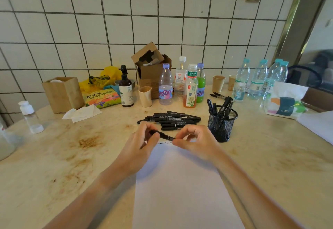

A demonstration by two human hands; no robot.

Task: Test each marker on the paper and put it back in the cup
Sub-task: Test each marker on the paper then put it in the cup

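Fingers of both hands meet on one black marker pen (162,134), held level just above the far edge of the white sheet of paper (182,183): the left hand (142,144) has thumb and forefinger curled round the pen's left part, and the right hand (193,142) pinches its right end, so each grip is clamped on the same marker. Whether the cap is on or off cannot be told. On the paper's top edge, directly under the pen, runs a short row of black squiggles (164,142). At twelve o'clock from the hands lies a loose pile of black markers (171,120) flat on the stained cream desk (63,156). At two o'clock, just beside the right hand, stands the black wire-mesh cup (222,123), upright, with several dark pens standing in it. Farther back, along the white tiled wall (90,30), stand plastic drink bottles (165,84), a brown pump bottle (125,89), an open cardboard box (150,66) and paper cups (218,83). At ten o'clock sit a wooden box (63,93) and crumpled white tissues (81,113).
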